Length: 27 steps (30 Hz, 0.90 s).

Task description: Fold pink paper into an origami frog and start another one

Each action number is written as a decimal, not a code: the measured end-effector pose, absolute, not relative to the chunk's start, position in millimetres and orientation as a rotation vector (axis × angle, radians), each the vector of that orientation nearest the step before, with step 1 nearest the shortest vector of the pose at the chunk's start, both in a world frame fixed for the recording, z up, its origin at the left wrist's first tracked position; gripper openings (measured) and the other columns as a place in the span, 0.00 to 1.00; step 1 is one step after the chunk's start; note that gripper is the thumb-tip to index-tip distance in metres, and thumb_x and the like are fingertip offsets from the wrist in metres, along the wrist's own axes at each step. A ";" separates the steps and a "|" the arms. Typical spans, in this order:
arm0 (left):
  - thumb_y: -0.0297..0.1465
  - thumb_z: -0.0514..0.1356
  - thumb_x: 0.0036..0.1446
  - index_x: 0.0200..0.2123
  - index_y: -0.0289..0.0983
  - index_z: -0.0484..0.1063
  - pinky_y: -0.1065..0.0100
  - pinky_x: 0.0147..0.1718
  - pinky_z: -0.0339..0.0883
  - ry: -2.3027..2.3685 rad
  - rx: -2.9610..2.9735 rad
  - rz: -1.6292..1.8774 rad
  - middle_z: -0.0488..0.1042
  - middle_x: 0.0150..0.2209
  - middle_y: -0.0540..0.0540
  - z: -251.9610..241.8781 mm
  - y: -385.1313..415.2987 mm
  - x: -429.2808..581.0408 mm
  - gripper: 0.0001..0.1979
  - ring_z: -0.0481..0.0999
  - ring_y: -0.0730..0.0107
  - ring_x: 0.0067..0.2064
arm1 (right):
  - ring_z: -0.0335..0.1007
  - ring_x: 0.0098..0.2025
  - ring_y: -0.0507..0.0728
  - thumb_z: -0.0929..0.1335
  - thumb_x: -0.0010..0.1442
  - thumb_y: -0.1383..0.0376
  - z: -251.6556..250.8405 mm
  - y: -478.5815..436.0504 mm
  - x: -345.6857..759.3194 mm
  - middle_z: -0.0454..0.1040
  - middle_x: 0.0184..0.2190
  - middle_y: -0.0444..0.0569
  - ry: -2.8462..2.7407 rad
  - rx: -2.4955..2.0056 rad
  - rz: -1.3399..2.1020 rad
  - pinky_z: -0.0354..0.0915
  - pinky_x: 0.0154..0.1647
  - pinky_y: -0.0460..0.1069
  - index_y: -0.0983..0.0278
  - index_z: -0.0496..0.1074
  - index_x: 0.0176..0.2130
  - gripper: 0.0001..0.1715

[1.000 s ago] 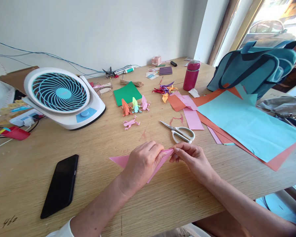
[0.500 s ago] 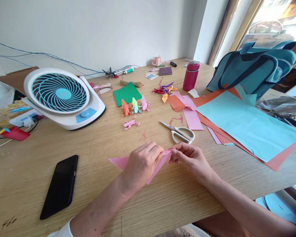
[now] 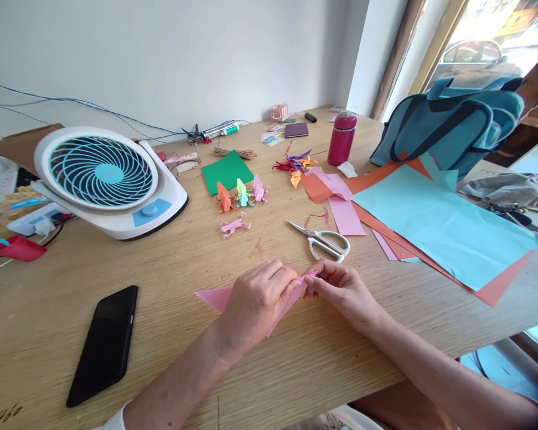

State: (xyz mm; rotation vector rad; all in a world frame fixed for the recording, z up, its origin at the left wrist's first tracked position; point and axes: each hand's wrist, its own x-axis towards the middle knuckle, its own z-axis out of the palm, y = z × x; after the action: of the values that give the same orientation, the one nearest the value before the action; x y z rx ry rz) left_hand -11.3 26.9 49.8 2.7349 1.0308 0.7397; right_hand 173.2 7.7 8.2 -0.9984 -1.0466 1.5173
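Note:
A folded piece of pink paper (image 3: 213,297) is held low over the front of the wooden table (image 3: 170,298). My left hand (image 3: 262,298) grips its middle from above and hides much of it. At the paper's right tip, my right hand (image 3: 341,289) pinches the edge between thumb and fingers. White-handled scissors (image 3: 327,242) lie open just beyond my right hand. Small folded paper figures stand further back: an orange one (image 3: 225,197), a green and blue one (image 3: 242,194) and a pink one (image 3: 259,189). Another pink figure (image 3: 235,225) lies nearer.
A black phone (image 3: 103,343) lies at front left, a white fan (image 3: 112,185) behind it. Green paper (image 3: 228,171), a red bottle (image 3: 342,140) and colourful paper scraps (image 3: 296,162) are further back. Large blue sheets (image 3: 448,221) and a teal bag (image 3: 443,128) are at right.
The whole view has shifted slightly, so things on the table appear a little further left. Both hands keep their hold on the pink paper, with my right fingers slightly closer to my left hand.

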 end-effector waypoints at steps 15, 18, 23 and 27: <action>0.32 0.54 0.68 0.33 0.37 0.69 0.70 0.32 0.60 1.045 2.666 0.730 0.71 0.30 0.51 48.0 27.9 -12.5 0.10 0.71 0.72 0.33 | 0.70 0.27 0.51 0.75 0.53 0.50 5.2 7.2 175.8 0.75 0.22 0.44 -1.099 -1.026 1.485 0.66 0.32 0.46 0.64 0.76 0.28 0.19; 0.30 0.55 0.67 0.33 0.37 0.69 0.71 0.32 0.60 1.053 2.656 0.741 0.72 0.31 0.51 46.8 29.5 -13.1 0.08 0.71 0.73 0.33 | 0.69 0.26 0.51 0.74 0.54 0.50 4.1 7.6 176.7 0.75 0.22 0.44 -1.104 -1.019 1.478 0.66 0.32 0.46 0.64 0.77 0.29 0.19; 0.28 0.56 0.65 0.33 0.37 0.69 0.71 0.32 0.61 1.054 2.656 0.753 0.72 0.31 0.50 46.8 30.9 -13.3 0.07 0.72 0.73 0.33 | 0.69 0.26 0.52 0.73 0.54 0.48 6.4 7.5 177.4 0.75 0.22 0.45 -1.139 -1.062 1.447 0.65 0.30 0.47 0.64 0.77 0.28 0.21; 0.30 0.56 0.66 0.33 0.37 0.70 0.70 0.32 0.61 1.057 2.657 0.768 0.73 0.30 0.50 48.0 30.2 -12.5 0.08 0.72 0.72 0.33 | 0.69 0.26 0.52 0.73 0.55 0.48 7.2 7.1 177.6 0.75 0.22 0.46 -1.171 -1.080 1.415 0.65 0.30 0.48 0.64 0.77 0.28 0.22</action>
State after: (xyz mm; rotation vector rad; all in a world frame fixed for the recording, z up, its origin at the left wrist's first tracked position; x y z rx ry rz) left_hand -12.5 30.2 48.0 2.6567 1.0571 0.7675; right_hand 177.6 7.1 7.2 -1.0795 -1.1705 1.4146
